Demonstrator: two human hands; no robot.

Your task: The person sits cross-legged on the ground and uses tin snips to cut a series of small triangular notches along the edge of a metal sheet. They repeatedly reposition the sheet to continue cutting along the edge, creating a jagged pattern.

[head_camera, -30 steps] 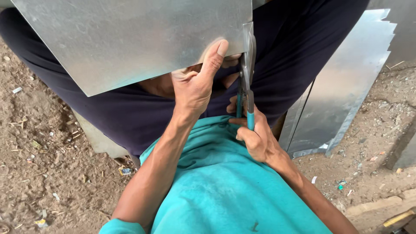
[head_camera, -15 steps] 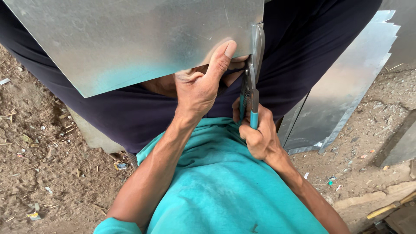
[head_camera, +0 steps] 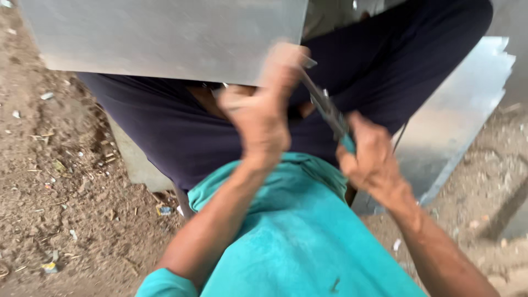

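- I see the metal sheet (head_camera: 165,38) lying across my lap, my left hand (head_camera: 258,113) at its right corner.
- My right hand (head_camera: 371,159) sits right of it, snips (head_camera: 327,110) between them.
- A second sheet (head_camera: 462,110) lies on the ground at far right.

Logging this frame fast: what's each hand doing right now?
Left hand: closed on the metal sheet edge.
Right hand: closed around the snips handle.

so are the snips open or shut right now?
Cannot tell. The snips are motion-blurred; the blades meet the sheet edge behind the left hand, and the right hand covers the handles.
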